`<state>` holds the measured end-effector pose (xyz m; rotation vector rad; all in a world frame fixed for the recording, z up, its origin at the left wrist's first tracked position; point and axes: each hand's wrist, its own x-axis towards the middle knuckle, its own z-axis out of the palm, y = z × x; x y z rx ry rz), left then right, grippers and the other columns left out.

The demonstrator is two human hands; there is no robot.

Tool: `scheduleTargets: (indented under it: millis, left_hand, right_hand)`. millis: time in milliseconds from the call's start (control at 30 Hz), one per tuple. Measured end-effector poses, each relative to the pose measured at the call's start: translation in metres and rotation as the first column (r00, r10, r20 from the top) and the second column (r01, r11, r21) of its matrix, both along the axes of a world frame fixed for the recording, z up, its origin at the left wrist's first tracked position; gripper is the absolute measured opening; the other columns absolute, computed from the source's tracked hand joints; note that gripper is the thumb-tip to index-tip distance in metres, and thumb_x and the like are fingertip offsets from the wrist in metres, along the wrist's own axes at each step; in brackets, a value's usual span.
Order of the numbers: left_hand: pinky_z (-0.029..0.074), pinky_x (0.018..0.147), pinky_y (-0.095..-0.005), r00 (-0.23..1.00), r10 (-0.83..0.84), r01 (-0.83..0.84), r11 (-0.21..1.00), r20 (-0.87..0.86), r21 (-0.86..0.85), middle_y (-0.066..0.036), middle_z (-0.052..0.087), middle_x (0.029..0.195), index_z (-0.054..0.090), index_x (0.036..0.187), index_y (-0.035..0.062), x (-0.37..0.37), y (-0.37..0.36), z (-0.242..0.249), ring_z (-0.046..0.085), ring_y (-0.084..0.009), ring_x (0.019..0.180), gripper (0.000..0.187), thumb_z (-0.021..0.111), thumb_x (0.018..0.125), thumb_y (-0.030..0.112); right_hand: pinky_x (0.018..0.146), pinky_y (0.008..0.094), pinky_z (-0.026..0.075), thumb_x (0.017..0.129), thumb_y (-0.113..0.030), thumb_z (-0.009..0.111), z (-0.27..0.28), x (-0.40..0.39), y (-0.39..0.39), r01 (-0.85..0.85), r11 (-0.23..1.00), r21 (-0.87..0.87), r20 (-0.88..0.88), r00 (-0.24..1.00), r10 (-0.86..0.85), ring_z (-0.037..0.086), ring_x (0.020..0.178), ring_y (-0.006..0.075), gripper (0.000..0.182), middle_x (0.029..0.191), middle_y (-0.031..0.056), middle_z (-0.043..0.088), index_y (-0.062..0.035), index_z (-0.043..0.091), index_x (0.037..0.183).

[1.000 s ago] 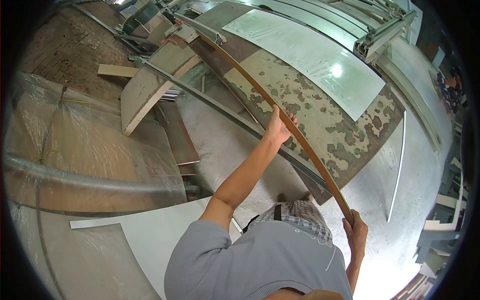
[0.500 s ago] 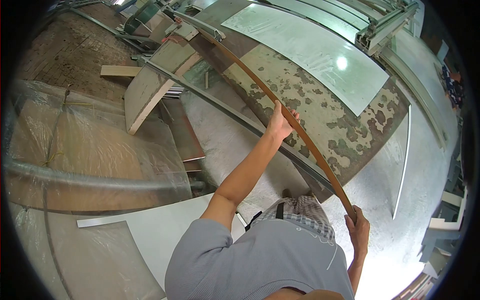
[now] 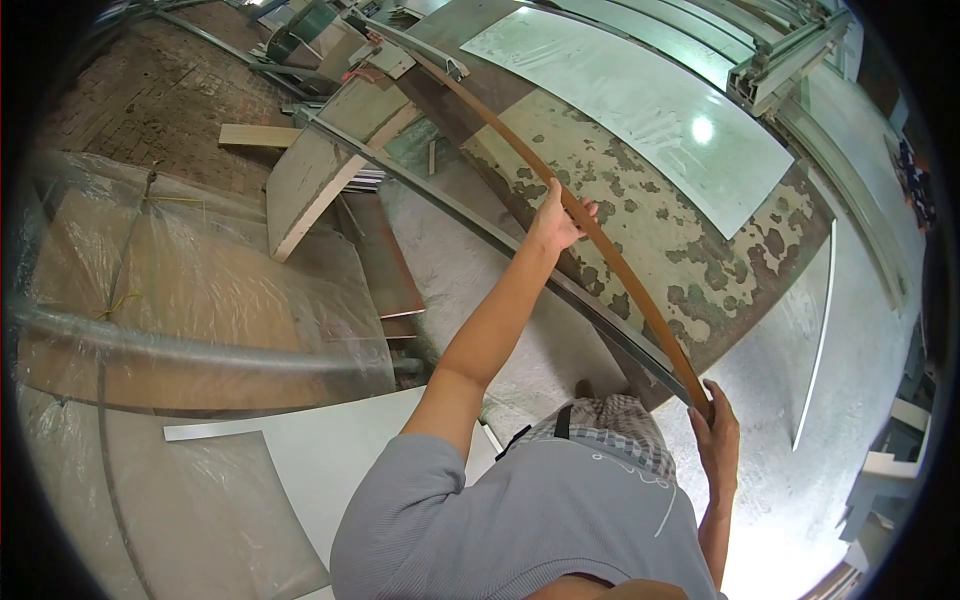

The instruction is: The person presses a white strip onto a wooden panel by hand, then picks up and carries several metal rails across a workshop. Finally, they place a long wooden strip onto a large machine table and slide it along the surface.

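Observation:
A long, narrow brown strip (image 3: 627, 277) stretches diagonally from the upper left down toward my body. Partway along it, my left hand (image 3: 560, 218) has the thumb on the near side and fingers curled round from underneath. At the near end, my right hand (image 3: 717, 438) grips the strip with the fingers along its outer side. Beneath the strip lies a work table with a worn, patchy surface (image 3: 650, 210). A grey metal rail (image 3: 480, 225) runs along the table's near edge, close under my left forearm.
A white sheet (image 3: 640, 110) lies on the far part of the table. A thin white strip (image 3: 817, 335) is at the right. On the left are plastic-wrapped boards (image 3: 190, 270), a leaning thick panel (image 3: 335, 165) and a white panel (image 3: 345, 455). Metal framing (image 3: 790, 60) stands at the upper right.
The brown strip's near end and my right hand have shifted slightly, bringing the strip nearer the grey rail. My left hand keeps its hold. The whole view has shifted a little.

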<state>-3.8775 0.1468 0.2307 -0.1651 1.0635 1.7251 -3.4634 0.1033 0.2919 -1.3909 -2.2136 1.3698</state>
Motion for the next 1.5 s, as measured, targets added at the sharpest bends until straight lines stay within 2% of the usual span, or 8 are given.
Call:
scheduleTargets:
  millis: [100,200,267,567,700,1000,1267,1500]
  left_hand:
    - [0.040,0.089,-0.0466,0.999,-0.003,0.003,1.000,-0.034,-0.018,-0.015,0.044,0.108,0.028,0.126,0.0008,-0.015,0.003,-0.005,0.049,-0.0285,0.097,0.067,0.036,0.090,0.057]
    - [0.038,0.091,-0.0487,0.997,-0.011,0.011,1.000,-0.080,-0.011,-0.017,0.042,0.113,0.027,0.130,0.0020,-0.013,0.003,0.005,0.048,-0.0302,0.101,0.067,0.038,0.091,0.055]
    - [0.038,0.093,-0.0488,0.965,-0.002,-0.028,0.993,-0.261,-0.114,-0.018,0.040,0.119,0.026,0.134,0.0034,0.002,-0.001,0.017,0.045,-0.0314,0.105,0.066,0.042,0.091,0.051]
    - [0.041,0.090,-0.0448,0.879,-0.112,0.020,0.980,-0.464,-0.200,-0.018,0.036,0.127,0.026,0.136,0.0046,0.033,-0.014,0.022,0.046,-0.0291,0.104,0.060,0.046,0.092,0.042]
    - [0.042,0.088,-0.0438,0.866,-0.128,0.024,0.976,-0.483,-0.216,-0.017,0.039,0.125,0.031,0.134,0.0033,0.039,-0.014,0.020,0.047,-0.0283,0.102,0.057,0.046,0.093,0.040]
    - [0.044,0.082,-0.0425,0.851,-0.218,0.129,0.969,-0.479,-0.212,-0.010,0.043,0.113,0.038,0.124,0.0036,0.022,0.000,0.015,0.049,-0.0253,0.094,0.048,0.043,0.094,0.040]
    - [0.043,0.079,-0.0461,0.922,-0.068,0.018,0.991,-0.380,-0.132,-0.011,0.043,0.104,0.041,0.117,0.0039,-0.050,0.022,0.007,0.048,-0.0276,0.094,0.040,0.045,0.094,0.036]
    - [0.043,0.081,-0.0478,0.959,-0.080,0.052,0.993,-0.271,-0.108,-0.013,0.043,0.105,0.042,0.115,0.0039,-0.120,0.035,0.005,0.049,-0.0289,0.093,0.035,0.045,0.094,0.032]
  right_hand:
    - [0.080,0.0370,0.048,0.082,-0.010,0.061,0.001,-0.011,0.010,-0.014,1.000,-0.025,0.029,0.999,0.015,0.061,0.097,0.0291,0.040,0.110,0.0174,0.059,-0.0025,0.051,0.120]
    - [0.082,0.0369,0.047,0.083,-0.014,0.061,-0.022,-0.017,0.018,0.042,0.998,-0.046,-0.129,0.990,-0.047,0.060,0.099,0.0295,0.037,0.108,0.0177,0.060,-0.0012,0.053,0.117]
    - [0.083,0.0379,0.047,0.083,-0.018,0.061,-0.023,-0.026,0.025,0.050,0.999,0.003,-0.135,0.990,-0.050,0.060,0.098,0.0297,0.036,0.108,0.0178,0.060,-0.0004,0.056,0.114]
    - [0.085,0.0361,0.046,0.084,-0.021,0.060,-0.029,-0.075,0.049,0.004,0.994,0.111,-0.190,0.982,0.017,0.059,0.102,0.0306,0.037,0.111,0.0189,0.060,-0.0009,0.055,0.116]
    - [0.081,0.0393,0.045,0.083,-0.022,0.061,-0.045,-0.093,0.057,0.001,0.971,0.240,-0.219,0.974,0.053,0.058,0.097,0.0334,0.037,0.106,0.0185,0.060,-0.0037,0.055,0.114]
    - [0.079,0.0406,0.045,0.084,-0.024,0.061,-0.041,-0.140,0.074,-0.050,0.963,0.265,-0.155,0.983,0.094,0.058,0.092,0.0341,0.036,0.099,0.0175,0.061,-0.0056,0.055,0.114]
    - [0.076,0.0412,0.045,0.084,-0.026,0.060,-0.042,-0.212,0.083,-0.038,0.955,0.293,-0.198,0.975,0.100,0.058,0.090,0.0357,0.037,0.097,0.0182,0.060,-0.0059,0.055,0.114]
    - [0.075,0.0421,0.045,0.084,-0.026,0.060,-0.049,-0.289,0.102,-0.072,0.920,0.385,-0.208,0.964,0.163,0.058,0.087,0.0363,0.037,0.094,0.0188,0.060,-0.0050,0.055,0.114]
